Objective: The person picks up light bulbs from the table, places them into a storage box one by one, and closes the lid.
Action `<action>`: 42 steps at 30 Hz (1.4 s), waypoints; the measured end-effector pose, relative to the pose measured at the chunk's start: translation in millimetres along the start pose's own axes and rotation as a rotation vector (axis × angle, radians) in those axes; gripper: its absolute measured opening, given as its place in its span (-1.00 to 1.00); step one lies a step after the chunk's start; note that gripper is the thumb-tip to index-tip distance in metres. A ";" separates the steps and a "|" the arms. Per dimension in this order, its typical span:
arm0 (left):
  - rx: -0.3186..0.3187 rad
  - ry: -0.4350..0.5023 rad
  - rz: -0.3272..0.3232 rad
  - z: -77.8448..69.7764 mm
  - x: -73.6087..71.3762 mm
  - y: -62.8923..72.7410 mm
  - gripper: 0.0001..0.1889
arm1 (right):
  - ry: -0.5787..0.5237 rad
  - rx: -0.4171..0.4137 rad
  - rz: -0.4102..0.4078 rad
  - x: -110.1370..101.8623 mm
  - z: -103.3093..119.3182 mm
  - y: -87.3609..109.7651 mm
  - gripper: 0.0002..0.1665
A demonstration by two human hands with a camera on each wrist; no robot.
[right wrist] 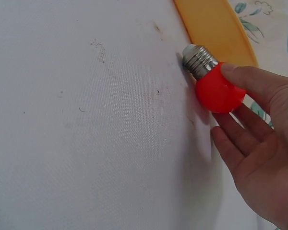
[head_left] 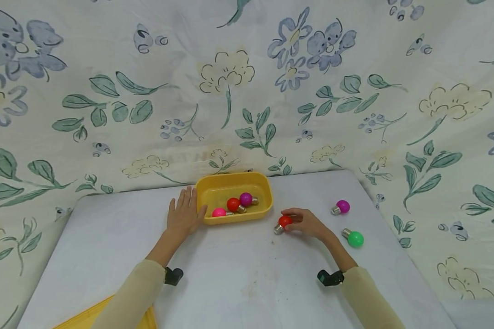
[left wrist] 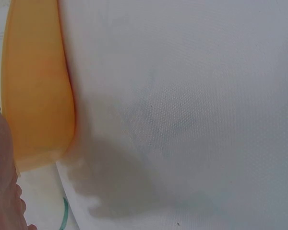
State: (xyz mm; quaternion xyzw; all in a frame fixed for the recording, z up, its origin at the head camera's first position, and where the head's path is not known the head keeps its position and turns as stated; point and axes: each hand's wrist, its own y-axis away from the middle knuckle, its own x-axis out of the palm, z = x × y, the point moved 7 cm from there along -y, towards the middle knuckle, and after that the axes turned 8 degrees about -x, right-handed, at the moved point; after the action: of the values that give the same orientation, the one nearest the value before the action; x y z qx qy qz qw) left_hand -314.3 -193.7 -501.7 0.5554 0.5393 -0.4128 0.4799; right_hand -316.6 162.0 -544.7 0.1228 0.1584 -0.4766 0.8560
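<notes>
My right hand (head_left: 306,222) pinches a red light bulb (right wrist: 220,91) by its round globe, thumb on one side and fingers on the other, with the silver screw base pointing away from the palm. It is just right of the yellow plastic tray (head_left: 235,220). My left hand (head_left: 184,214) lies with straight fingers at the tray's left side, thumb by the front left corner. Inside the tray sit a pink bulb (head_left: 219,212), another red bulb (head_left: 232,204) and a purple bulb (head_left: 245,198).
To the right on the white table (head_left: 230,283) lie a magenta bulb (head_left: 343,207) and a green bulb (head_left: 356,239). A second yellow tray (head_left: 149,320) shows partly at the lower left, under my left sleeve. Flower-patterned cloth (head_left: 173,68) hangs behind the table.
</notes>
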 end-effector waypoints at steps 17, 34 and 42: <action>0.000 -0.003 0.003 -0.2 -0.3 1.0 -0.21 | 0.024 0.014 0.012 -0.8 -1.7 2.9 -0.44; 0.010 -0.002 -0.004 0.6 0.1 0.2 -0.22 | 0.042 -0.014 0.038 -0.4 6.1 5.2 -0.46; 0.009 0.001 -0.007 0.8 0.4 0.1 -0.22 | 0.035 -0.018 0.025 -2.6 7.7 3.9 -0.46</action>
State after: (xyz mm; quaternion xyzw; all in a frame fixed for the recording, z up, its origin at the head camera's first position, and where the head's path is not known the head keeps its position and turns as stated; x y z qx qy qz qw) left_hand -314.1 -194.4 -502.2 0.5561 0.5395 -0.4167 0.4755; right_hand -313.3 163.3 -536.3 0.1253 0.1760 -0.4623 0.8600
